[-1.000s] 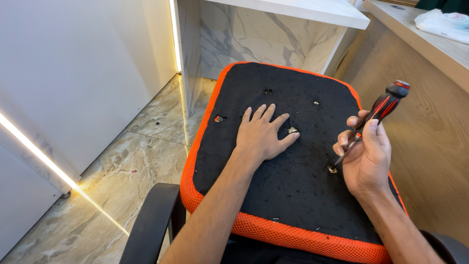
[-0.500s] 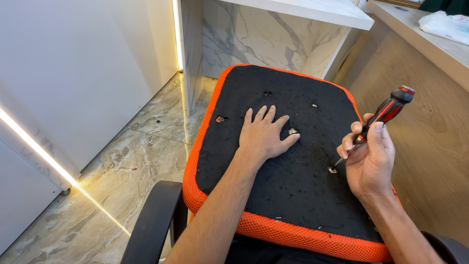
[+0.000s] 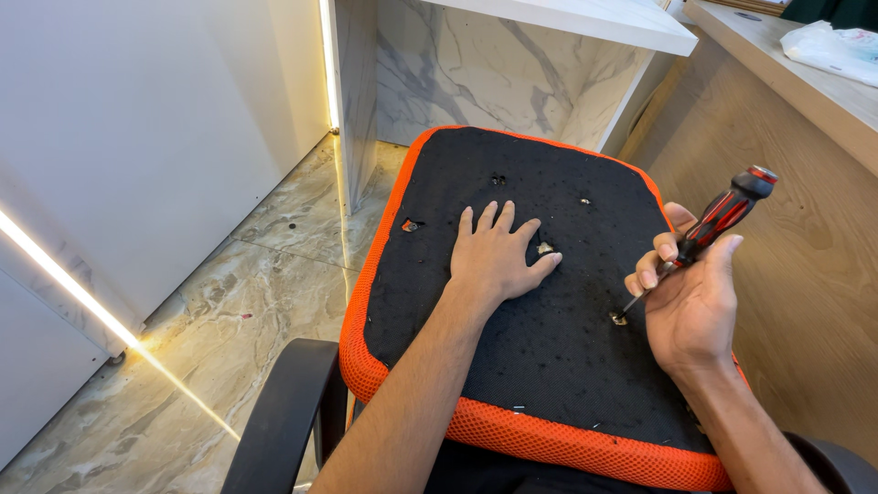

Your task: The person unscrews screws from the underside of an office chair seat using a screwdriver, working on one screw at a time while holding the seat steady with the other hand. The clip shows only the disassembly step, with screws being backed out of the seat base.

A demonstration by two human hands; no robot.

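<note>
A chair seat cushion point(image 3: 549, 366) lies upside down before me, black underneath with an orange mesh rim. My left hand point(image 3: 498, 256) rests flat on its black fabric, fingers spread, close to a small metal screw hole point(image 3: 545, 248). My right hand point(image 3: 690, 297) grips a red and black screwdriver point(image 3: 718, 220), tilted. Its tip sits at a screw point(image 3: 619, 318) on the cushion's right side. More small holes point(image 3: 409, 225) dot the fabric.
A black chair armrest point(image 3: 283, 412) curves at the lower left. A marble-look desk panel point(image 3: 494, 69) stands behind the cushion, a wooden counter point(image 3: 777, 119) to the right with a plastic bag point(image 3: 837, 46) on top. Marble floor point(image 3: 219, 311) and a lit strip point(image 3: 73, 293) lie left.
The right hand has shifted its grip on the screwdriver a little, with the tip staying at the screw. The left hand has stayed flat on the cushion.
</note>
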